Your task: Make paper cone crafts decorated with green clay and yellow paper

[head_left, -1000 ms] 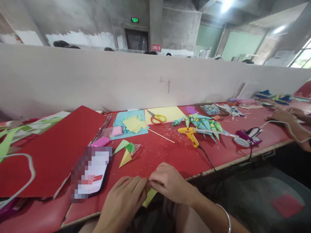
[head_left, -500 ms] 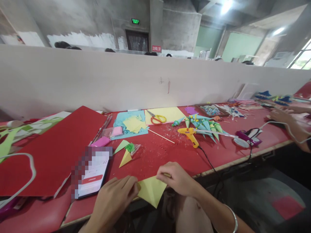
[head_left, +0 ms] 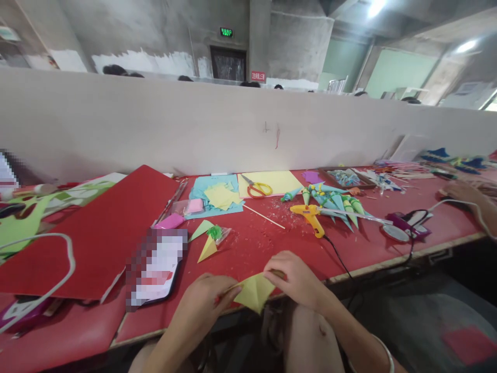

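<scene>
A creased piece of yellow paper (head_left: 254,293) is stretched between my two hands at the front edge of the table. My left hand (head_left: 207,300) pinches its left corner, and my right hand (head_left: 293,277) grips the right corner with curled fingers. Its lower point hangs over the table edge. Just beyond my left hand lie a yellow paper cone (head_left: 207,249), a pale green paper piece (head_left: 201,229) and a green bundle (head_left: 215,232) in clear plastic. A yellow glue gun (head_left: 308,216) rests further right, nearest my right hand.
Scissors (head_left: 257,187) lie on yellow sheets at the back, beside cut yellow squares (head_left: 222,196). Several blue and green paper cones (head_left: 341,204) are heaped behind the glue gun. A phone (head_left: 159,267) and red board (head_left: 104,238) lie left. Another person's hand (head_left: 464,194) shows far right.
The view has shifted a little to the left. Both hands still hold the yellow paper, whose side corners are now bent inward more and whose visible face is shorter.
</scene>
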Motion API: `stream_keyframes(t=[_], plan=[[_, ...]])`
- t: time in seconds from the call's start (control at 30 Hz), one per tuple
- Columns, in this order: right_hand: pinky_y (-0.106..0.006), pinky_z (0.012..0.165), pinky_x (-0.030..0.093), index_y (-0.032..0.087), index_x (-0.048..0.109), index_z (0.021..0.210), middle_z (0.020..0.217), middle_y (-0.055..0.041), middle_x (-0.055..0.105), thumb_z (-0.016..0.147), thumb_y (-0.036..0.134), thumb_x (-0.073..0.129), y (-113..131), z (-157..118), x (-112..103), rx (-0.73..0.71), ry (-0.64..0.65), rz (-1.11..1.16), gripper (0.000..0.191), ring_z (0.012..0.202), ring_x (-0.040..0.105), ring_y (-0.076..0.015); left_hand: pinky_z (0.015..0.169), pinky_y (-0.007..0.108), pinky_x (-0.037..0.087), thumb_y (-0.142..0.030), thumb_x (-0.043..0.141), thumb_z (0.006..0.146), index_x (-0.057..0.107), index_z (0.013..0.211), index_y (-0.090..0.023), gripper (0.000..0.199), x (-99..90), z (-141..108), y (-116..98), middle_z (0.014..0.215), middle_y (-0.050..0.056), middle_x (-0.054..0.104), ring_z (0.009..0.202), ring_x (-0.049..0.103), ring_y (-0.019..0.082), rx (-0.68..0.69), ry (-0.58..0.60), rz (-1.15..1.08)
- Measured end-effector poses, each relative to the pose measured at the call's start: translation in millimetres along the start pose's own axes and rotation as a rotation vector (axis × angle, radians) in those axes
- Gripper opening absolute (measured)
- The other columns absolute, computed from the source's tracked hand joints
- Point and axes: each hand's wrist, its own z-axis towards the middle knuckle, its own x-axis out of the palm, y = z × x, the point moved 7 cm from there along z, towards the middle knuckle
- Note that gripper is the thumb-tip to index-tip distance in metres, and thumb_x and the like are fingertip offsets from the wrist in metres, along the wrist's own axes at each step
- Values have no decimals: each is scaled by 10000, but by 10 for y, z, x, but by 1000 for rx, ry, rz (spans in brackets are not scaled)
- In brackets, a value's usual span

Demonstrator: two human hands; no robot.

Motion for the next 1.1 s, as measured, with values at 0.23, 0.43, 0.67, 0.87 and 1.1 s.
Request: stream_keyframes(t=[0.23, 0.43, 0.67, 0.87, 1.1], plan=[[-357, 989, 199, 218, 536, 732, 714, 33, 568, 742, 184, 500, 292, 24, 138, -113, -155, -242, 50, 695, 493, -121, 504, 227, 289, -325, 374, 859, 550, 585, -191, 352, 97, 66, -81, 548, -6, 622, 518, 522, 140, -35, 40, 55], [-305, 934, 270, 208, 479, 612, 543, 61, 506, 702, 131, 459, 193, 91, 169, -155, -203, -267, 120, 559, 440, -101, 535, 209, 323, -332, 272, 893, 525, 584, -191, 423, 89, 23, -29, 511, -21, 596, 510, 515, 121, -97, 34, -142], [-312, 894, 317, 210, 552, 620, 561, 43, 579, 715, 121, 468, -180, 55, 37, -85, -216, -207, 155, 547, 475, -102, 503, 196, 325, -386, 278, 887, 519, 575, -194, 439, 23, 30, 51, 490, -30, 567, 481, 535, 112, -82, 45, -210], [-368, 908, 344, 198, 624, 759, 703, -17, 637, 752, 96, 429, -378, 18, -158, 76, -357, -240, 220, 693, 549, -151, 487, 181, 345, -385, 331, 861, 523, 532, -198, 424, -74, 48, 200, 451, -33, 560, 454, 531, 111, -114, 12, -215], [-433, 1028, 269, 218, 287, 1344, 1336, -97, 381, 710, 339, 626, -16, 45, 105, -77, -159, -173, 729, 1230, 311, -255, 479, 167, 364, -387, 409, 823, 605, 653, -197, 321, -126, 111, 255, 547, -31, 619, 496, 543, 108, -121, -21, -230]])
